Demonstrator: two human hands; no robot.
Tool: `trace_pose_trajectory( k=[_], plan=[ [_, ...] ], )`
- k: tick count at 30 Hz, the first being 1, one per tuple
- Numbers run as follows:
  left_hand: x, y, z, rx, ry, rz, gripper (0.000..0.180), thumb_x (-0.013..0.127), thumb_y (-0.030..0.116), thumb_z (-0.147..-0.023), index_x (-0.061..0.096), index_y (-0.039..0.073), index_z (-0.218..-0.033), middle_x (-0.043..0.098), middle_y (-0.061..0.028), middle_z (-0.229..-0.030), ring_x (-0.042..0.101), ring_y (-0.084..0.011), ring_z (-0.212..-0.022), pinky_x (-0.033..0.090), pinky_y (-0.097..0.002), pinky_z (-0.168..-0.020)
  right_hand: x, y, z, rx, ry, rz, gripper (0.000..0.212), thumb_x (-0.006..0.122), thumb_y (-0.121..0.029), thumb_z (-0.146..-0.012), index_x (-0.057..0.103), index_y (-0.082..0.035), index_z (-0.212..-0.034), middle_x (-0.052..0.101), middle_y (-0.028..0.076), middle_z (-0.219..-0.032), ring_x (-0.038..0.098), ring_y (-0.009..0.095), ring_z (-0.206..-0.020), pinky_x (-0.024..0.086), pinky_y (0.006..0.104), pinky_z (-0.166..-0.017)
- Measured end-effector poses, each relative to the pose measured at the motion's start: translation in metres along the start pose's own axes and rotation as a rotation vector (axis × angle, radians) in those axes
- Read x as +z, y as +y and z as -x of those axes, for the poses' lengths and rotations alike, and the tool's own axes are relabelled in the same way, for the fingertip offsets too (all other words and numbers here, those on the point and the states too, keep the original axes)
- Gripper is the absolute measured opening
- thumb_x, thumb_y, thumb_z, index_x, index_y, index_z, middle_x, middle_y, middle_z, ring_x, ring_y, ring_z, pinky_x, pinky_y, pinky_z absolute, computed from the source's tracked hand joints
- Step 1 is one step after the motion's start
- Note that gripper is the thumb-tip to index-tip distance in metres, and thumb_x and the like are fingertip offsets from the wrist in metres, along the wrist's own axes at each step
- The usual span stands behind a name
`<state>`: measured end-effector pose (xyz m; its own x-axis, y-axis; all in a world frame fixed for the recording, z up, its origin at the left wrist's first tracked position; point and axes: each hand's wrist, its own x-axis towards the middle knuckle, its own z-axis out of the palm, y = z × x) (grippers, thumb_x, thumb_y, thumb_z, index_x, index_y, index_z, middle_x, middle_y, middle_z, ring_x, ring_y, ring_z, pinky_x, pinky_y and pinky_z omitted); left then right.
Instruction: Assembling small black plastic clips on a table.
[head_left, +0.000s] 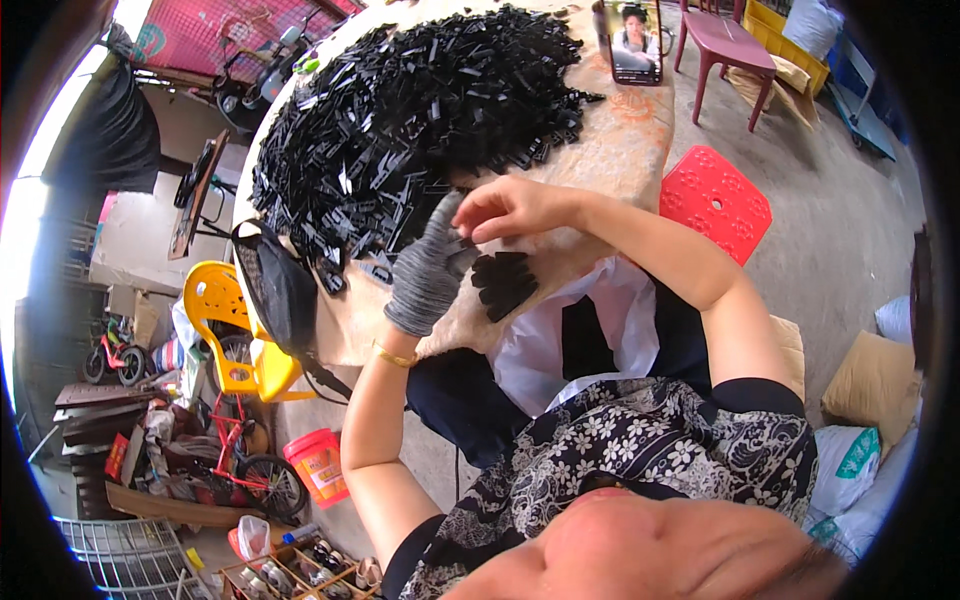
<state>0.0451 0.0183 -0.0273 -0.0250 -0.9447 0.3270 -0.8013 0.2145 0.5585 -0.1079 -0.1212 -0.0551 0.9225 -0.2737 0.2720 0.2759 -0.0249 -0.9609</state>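
Observation:
A large heap of small black plastic pieces covers most of a round table with a pale, stained cover. My left hand, in a grey knitted glove, is at the heap's near edge with its fingers curled. Bare, my right hand meets it at the fingertips, thumb and fingers pinched together. Whatever lies between the two hands is too small and hidden to name. Just right of the glove, a neat row of black pieces lies by the table's near edge.
A phone showing a person stands at the table's far right. A red stool and a maroon chair are to the right. At left are a yellow chair, a black bag and a red bucket. White plastic covers my lap.

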Motion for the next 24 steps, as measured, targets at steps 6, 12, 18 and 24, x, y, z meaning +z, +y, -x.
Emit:
trace_pose_trajectory(
  k=[6, 12, 18, 24],
  plan=[
    [0.008, 0.022, 0.002, -0.219, -0.055, -0.203, 0.064, 0.069, 0.024, -0.079, 0.041, 0.01, -0.135, 0.064, -0.0177, -0.083, 0.062, -0.0362, -0.072, 0.05, -0.0425, -0.062, -0.005, -0.007, 0.003, 0.001, -0.058, 0.382, 0.019, 0.067, -0.014, -0.083, 0.068, 0.0, -0.095, 0.068, 0.009, -0.08, 0.065, 0.019, -0.072, 0.05, 0.0296, -0.068],
    [-0.036, 0.0, 0.014, -0.146, 0.192, -0.267, 0.042, 0.072, 0.02, -0.076, 0.059, 0.007, -0.115, 0.062, -0.0108, -0.087, 0.061, -0.0279, -0.081, 0.049, -0.0368, -0.072, -0.006, -0.001, 0.006, -0.428, -0.063, 0.85, 0.01, 0.068, -0.014, -0.078, 0.068, -0.004, -0.08, 0.063, 0.01, -0.077, 0.06, 0.026, -0.072, 0.048, 0.0337, -0.065],
    [-0.047, -0.019, 0.033, -0.286, -0.027, -0.433, 0.03, 0.065, 0.016, -0.08, 0.062, 0.008, -0.109, 0.063, -0.0139, -0.089, 0.061, -0.0308, -0.083, 0.049, -0.0394, -0.074, 0.002, 0.004, -0.006, -0.362, 0.087, 0.915, 0.015, 0.064, -0.024, -0.081, 0.068, -0.009, -0.082, 0.062, 0.01, -0.081, 0.062, 0.029, -0.077, 0.049, 0.039, -0.068],
    [-0.025, -0.035, 0.024, -0.256, -0.049, -0.54, 0.028, 0.058, 0.022, -0.084, 0.057, 0.014, -0.111, 0.061, -0.017, -0.093, 0.06, -0.0361, -0.084, 0.048, -0.0451, -0.074, 0.022, -0.007, -0.036, -0.185, -0.042, 1.4, 0.026, 0.056, -0.032, -0.087, 0.063, -0.007, -0.089, 0.064, 0.013, -0.082, 0.064, 0.031, -0.08, 0.051, 0.0387, -0.07]
  ],
)
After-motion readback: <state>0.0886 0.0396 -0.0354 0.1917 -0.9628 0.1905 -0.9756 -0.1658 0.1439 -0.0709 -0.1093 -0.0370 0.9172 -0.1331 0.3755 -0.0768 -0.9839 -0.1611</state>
